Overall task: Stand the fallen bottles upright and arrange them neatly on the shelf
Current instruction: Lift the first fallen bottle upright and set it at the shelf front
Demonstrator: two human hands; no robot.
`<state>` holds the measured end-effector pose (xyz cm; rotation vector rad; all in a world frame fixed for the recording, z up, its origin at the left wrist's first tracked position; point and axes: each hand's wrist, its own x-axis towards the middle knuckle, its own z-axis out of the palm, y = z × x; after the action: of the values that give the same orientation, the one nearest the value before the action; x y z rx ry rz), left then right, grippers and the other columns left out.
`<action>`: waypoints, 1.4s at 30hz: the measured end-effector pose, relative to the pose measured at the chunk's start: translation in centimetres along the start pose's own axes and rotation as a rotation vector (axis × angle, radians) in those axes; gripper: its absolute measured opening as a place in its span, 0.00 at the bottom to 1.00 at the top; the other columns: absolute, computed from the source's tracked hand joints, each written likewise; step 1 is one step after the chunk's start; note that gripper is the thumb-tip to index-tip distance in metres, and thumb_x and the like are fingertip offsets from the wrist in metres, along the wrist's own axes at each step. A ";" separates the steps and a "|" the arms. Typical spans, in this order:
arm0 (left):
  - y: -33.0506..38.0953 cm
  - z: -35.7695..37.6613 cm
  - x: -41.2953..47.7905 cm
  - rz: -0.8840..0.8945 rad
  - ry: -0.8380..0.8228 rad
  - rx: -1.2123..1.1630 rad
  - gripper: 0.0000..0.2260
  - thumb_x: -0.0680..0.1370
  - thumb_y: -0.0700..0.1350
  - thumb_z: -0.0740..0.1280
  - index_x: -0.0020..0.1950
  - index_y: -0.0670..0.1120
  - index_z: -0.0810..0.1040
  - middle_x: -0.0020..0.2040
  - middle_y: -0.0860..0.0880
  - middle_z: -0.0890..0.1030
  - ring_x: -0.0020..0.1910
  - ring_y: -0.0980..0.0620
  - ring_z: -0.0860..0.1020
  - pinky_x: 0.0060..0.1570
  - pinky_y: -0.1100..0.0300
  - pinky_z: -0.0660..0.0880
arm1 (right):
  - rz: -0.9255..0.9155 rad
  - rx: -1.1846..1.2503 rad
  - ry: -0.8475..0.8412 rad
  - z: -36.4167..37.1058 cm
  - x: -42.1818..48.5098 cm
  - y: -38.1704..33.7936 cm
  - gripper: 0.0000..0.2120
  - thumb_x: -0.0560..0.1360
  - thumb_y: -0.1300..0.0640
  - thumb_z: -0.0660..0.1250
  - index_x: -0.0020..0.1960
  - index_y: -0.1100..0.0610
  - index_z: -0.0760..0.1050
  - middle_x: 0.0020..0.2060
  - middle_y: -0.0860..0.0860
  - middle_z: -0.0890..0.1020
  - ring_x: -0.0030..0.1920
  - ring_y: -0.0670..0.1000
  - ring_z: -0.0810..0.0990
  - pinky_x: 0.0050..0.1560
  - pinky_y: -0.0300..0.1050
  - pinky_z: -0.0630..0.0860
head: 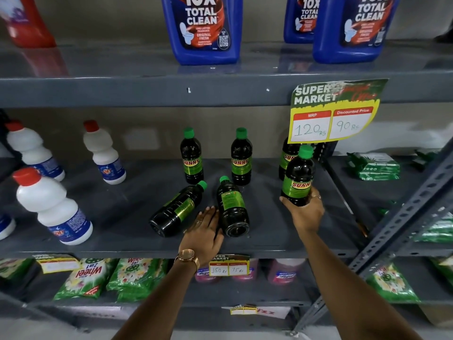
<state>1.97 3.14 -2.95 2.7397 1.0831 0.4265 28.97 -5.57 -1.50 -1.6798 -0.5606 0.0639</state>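
Dark green-capped "Sunny" bottles are on the grey middle shelf [269, 231]. Two lie on their sides near the front: one [177, 208] points up-right, the other [231, 208] lies caps-away beside it. My left hand [204, 231] rests flat between them, fingers apart, touching both. Two bottles stand upright behind, one [191, 159] on the left and another [241, 157] on the right. A third upright bottle [286, 158] is half hidden behind the price sign. My right hand [305, 212] grips an upright bottle [297, 177] by its base, just above the shelf.
White red-capped bottles [52, 207] stand at the shelf's left. A yellow price sign [335, 111] hangs from the upper shelf edge. Blue cleaner jugs [203, 28] stand above. Green packets [375, 166] lie to the right, beyond a slanted metal upright [404, 217]. Detergent bags [88, 276] fill the lower shelf.
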 end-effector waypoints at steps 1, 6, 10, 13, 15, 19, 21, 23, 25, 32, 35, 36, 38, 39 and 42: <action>0.0 0.0 0.0 0.002 -0.003 0.001 0.26 0.80 0.52 0.53 0.76 0.44 0.55 0.77 0.46 0.58 0.77 0.49 0.54 0.76 0.56 0.48 | 0.002 0.000 0.013 0.2 0.0 -0.1 0.31 0.58 0.56 0.83 0.58 0.57 0.75 0.50 0.54 0.79 0.50 0.53 0.79 0.51 0.45 0.76; 0.1 -0.1 0.0 -0.002 -0.018 0.007 0.26 0.80 0.52 0.53 0.76 0.44 0.54 0.77 0.45 0.58 0.77 0.49 0.54 0.77 0.55 0.49 | -0.036 -0.096 -0.024 0.3 0.1 -0.1 0.35 0.57 0.53 0.83 0.59 0.60 0.74 0.50 0.54 0.78 0.49 0.50 0.76 0.50 0.41 0.71; 0.2 -0.3 -0.1 -0.005 -0.030 -0.015 0.26 0.80 0.52 0.53 0.76 0.45 0.54 0.78 0.46 0.57 0.77 0.49 0.53 0.77 0.55 0.50 | -0.010 -0.127 -0.015 -0.1 -0.2 -0.1 0.30 0.58 0.57 0.83 0.57 0.61 0.76 0.48 0.55 0.81 0.51 0.56 0.80 0.48 0.39 0.70; 0.2 -0.3 -0.2 -0.020 -0.038 -0.030 0.25 0.80 0.52 0.53 0.76 0.46 0.54 0.78 0.47 0.57 0.77 0.49 0.52 0.77 0.52 0.52 | -0.012 -0.120 -0.045 -1.2 -1.3 -0.2 0.28 0.58 0.57 0.82 0.55 0.61 0.77 0.45 0.50 0.80 0.49 0.54 0.81 0.46 0.38 0.71; 0.2 -0.3 -0.2 -0.024 -0.046 -0.036 0.25 0.80 0.52 0.53 0.76 0.46 0.54 0.78 0.47 0.57 0.77 0.48 0.52 0.77 0.51 0.52 | -0.029 -0.157 -0.050 -2.4 -2.5 0.0 0.28 0.59 0.55 0.82 0.54 0.60 0.77 0.46 0.53 0.83 0.48 0.55 0.81 0.46 0.41 0.73; 0.2 -0.2 -0.1 -0.027 -0.041 -0.037 0.25 0.80 0.52 0.53 0.76 0.46 0.54 0.78 0.46 0.57 0.77 0.48 0.53 0.77 0.51 0.53 | -0.082 -0.206 0.004 -4.5 -5.7 0.3 0.28 0.58 0.52 0.82 0.54 0.60 0.78 0.45 0.56 0.84 0.46 0.55 0.82 0.47 0.45 0.76; 0.2 -0.2 -0.1 -0.036 -0.040 -0.038 0.25 0.80 0.52 0.53 0.76 0.46 0.55 0.78 0.46 0.57 0.77 0.48 0.53 0.77 0.51 0.53 | -0.103 -0.185 0.027 -5.1 -7.1 0.6 0.27 0.59 0.51 0.82 0.54 0.58 0.78 0.45 0.54 0.84 0.45 0.52 0.80 0.47 0.41 0.72; 0.2 -0.2 -0.1 -0.042 -0.051 -0.042 0.25 0.80 0.52 0.53 0.76 0.46 0.54 0.78 0.46 0.57 0.77 0.47 0.53 0.77 0.51 0.53 | -0.088 -0.147 0.035 -5.6 -8.2 1.0 0.28 0.59 0.50 0.82 0.55 0.57 0.77 0.45 0.53 0.82 0.46 0.52 0.80 0.48 0.41 0.72; 0.2 -0.2 0.0 -0.044 -0.063 -0.045 0.25 0.80 0.52 0.53 0.76 0.46 0.54 0.78 0.47 0.57 0.77 0.47 0.52 0.77 0.50 0.53 | -0.071 -0.129 0.041 -6.0 -9.0 1.3 0.30 0.59 0.50 0.82 0.57 0.58 0.76 0.47 0.53 0.81 0.48 0.54 0.80 0.50 0.44 0.74; 0.3 -0.5 -0.1 -0.068 -0.105 -0.042 0.25 0.81 0.51 0.53 0.76 0.46 0.52 0.78 0.47 0.53 0.77 0.47 0.50 0.77 0.51 0.52 | -0.038 -0.120 -0.001 -6.4 -9.4 1.0 0.35 0.59 0.45 0.81 0.62 0.57 0.75 0.51 0.51 0.81 0.52 0.52 0.79 0.54 0.46 0.76; 0.3 -0.6 -0.2 -0.075 -0.116 -0.038 0.26 0.81 0.51 0.53 0.76 0.46 0.51 0.79 0.47 0.53 0.78 0.47 0.50 0.77 0.51 0.52 | -0.013 -0.114 -0.025 -6.5 -9.5 1.1 0.36 0.59 0.42 0.80 0.63 0.56 0.74 0.52 0.51 0.81 0.54 0.52 0.79 0.56 0.52 0.77; 0.4 -0.6 -0.2 -0.074 -0.120 -0.038 0.26 0.81 0.51 0.53 0.76 0.46 0.51 0.79 0.47 0.53 0.78 0.47 0.50 0.77 0.51 0.52 | -0.006 -0.111 -0.031 -6.6 -9.5 1.1 0.37 0.59 0.41 0.79 0.63 0.55 0.74 0.53 0.51 0.81 0.55 0.52 0.79 0.57 0.53 0.77; 0.5 -0.8 -0.1 -0.073 -0.122 -0.048 0.25 0.81 0.50 0.53 0.76 0.46 0.52 0.78 0.46 0.53 0.78 0.47 0.50 0.77 0.51 0.52 | 0.019 -0.105 -0.048 -6.6 -9.5 1.1 0.37 0.59 0.39 0.78 0.63 0.54 0.73 0.53 0.50 0.80 0.55 0.51 0.78 0.57 0.53 0.77; 0.6 -0.9 -0.1 -0.070 -0.120 -0.049 0.25 0.81 0.50 0.54 0.76 0.45 0.52 0.78 0.46 0.53 0.78 0.47 0.50 0.77 0.51 0.52 | 0.029 -0.099 -0.048 -6.6 -9.5 1.0 0.37 0.59 0.39 0.78 0.63 0.54 0.73 0.53 0.50 0.79 0.55 0.51 0.78 0.57 0.53 0.77; 0.5 -1.0 -0.2 -0.048 -0.089 -0.042 0.25 0.81 0.50 0.54 0.76 0.45 0.54 0.78 0.45 0.55 0.77 0.47 0.51 0.77 0.53 0.50 | 0.012 -0.089 -0.021 -6.5 -9.5 1.1 0.34 0.59 0.43 0.80 0.60 0.55 0.75 0.50 0.51 0.79 0.51 0.51 0.78 0.53 0.53 0.79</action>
<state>1.89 2.70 -1.94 2.6627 1.1029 0.3141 23.29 -15.35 -3.78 -1.7713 -0.5768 0.0661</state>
